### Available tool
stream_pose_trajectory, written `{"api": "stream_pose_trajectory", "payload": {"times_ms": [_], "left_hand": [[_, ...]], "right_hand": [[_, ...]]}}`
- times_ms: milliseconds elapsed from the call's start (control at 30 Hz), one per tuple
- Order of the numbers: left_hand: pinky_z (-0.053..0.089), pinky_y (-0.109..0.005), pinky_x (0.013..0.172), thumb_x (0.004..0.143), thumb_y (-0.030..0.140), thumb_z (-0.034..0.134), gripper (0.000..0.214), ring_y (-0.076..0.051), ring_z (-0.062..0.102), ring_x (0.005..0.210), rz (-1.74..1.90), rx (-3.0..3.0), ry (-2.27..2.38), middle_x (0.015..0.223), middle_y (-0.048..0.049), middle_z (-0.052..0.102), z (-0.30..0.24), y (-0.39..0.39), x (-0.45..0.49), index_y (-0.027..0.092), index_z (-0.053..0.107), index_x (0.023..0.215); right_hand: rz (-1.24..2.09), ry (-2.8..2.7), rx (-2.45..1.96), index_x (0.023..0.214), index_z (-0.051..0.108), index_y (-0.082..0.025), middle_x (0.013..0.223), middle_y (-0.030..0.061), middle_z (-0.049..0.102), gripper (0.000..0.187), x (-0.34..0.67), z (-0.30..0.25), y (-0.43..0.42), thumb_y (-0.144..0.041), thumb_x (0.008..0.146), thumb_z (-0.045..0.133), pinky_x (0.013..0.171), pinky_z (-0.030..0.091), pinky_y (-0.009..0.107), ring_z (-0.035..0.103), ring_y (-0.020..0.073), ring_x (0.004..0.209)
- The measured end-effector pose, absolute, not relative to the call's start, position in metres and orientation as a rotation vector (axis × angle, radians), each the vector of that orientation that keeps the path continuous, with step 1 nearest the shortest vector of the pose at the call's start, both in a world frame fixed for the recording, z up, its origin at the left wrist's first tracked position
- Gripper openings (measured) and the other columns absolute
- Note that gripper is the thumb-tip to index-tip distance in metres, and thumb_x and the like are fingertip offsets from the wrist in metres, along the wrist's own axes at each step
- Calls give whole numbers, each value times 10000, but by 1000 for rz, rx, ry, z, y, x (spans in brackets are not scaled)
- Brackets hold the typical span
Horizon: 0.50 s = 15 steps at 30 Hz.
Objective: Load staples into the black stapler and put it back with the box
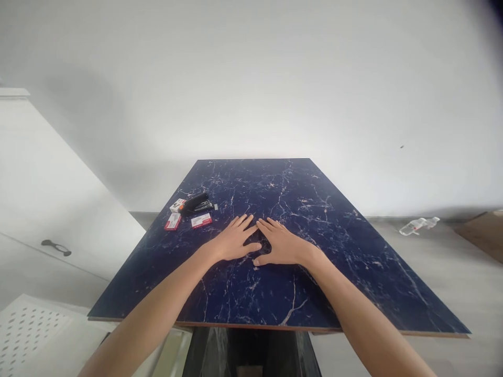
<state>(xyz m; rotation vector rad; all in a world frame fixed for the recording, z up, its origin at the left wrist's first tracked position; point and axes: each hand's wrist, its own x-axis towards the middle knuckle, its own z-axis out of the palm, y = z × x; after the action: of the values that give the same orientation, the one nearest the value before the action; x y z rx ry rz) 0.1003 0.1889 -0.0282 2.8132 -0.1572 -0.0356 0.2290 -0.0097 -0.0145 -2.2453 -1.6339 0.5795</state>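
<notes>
My left hand (234,239) lies flat on the dark blue marbled table (271,188), fingers spread and pointing away from me. Beside it my right hand (281,243) rests palm down, its fingers also apart. The fingertips of both hands come close together or touch in the middle. Neither hand holds anything. To the left of my left hand is a black stapler (196,204) lying on the table. Around the stapler are small red-and-white boxes: one box (201,220) in front of it, another box (173,221) further left, and a third box (177,205) behind that.
A white cabinet with a dark handle (56,247) stands on the left, above a white perforated piece (29,327). Clear plastic bottles (418,225) lie on the floor at the right, near a brown wooden or cardboard object (481,233). A white wall (251,78) rises behind the table.
</notes>
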Motion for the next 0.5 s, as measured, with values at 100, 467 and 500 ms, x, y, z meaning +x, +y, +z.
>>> {"api": "stream_pose_trajectory", "payload": {"times_ms": [100,467,500], "left_hand": [[121,-531,1233,953,703,377,764,-327,64,1535,-38,2794,-153,1665,-36,100,-26,189,99,330,196,1595],[131,-578,1224,922,712,440,773,-362,51,1530,-49,2803,-124,1668,-28,82,-31,189,99,359,246,1581],[129,-572,1226,922,715,437,792,-360,53,1531,-49,2803,-120,1668,-31,85,-32,189,100,349,219,1590]], "right_hand": [[578,-1609,-2220,1616,68,-250,1662,60,80,1159,229,-13,-10,-825,745,573,1234,111,529,37,372,1525],[513,-1579,-2230,1615,150,-265,1647,66,198,1155,232,-17,-7,-841,715,588,1214,195,535,122,389,1515],[504,-1570,-2240,1617,138,-250,1648,76,192,1172,232,-17,-7,-847,713,583,1212,203,530,129,393,1513]]}}
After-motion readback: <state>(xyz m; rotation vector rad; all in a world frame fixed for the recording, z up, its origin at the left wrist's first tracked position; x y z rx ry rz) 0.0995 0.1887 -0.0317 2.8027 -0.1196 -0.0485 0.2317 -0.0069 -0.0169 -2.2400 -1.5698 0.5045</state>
